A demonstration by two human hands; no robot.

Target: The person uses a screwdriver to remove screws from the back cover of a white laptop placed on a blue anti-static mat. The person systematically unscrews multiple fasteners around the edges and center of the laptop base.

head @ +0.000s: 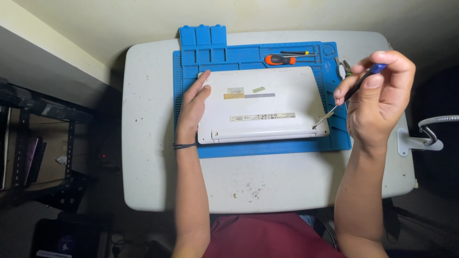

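Observation:
A white laptop lies upside down on a blue work mat. My left hand rests flat along the laptop's left edge, fingers together, holding nothing. My right hand pinches a thin screwdriver with a blue cap. The tool slants down to the left, and its tip meets the laptop's near right corner.
An orange-and-black screwdriver and a thin black-and-yellow tool lie on the mat behind the laptop. The mat sits on a white table. A white clamp with a flexible arm is fixed at the table's right edge. A dark shelf stands left.

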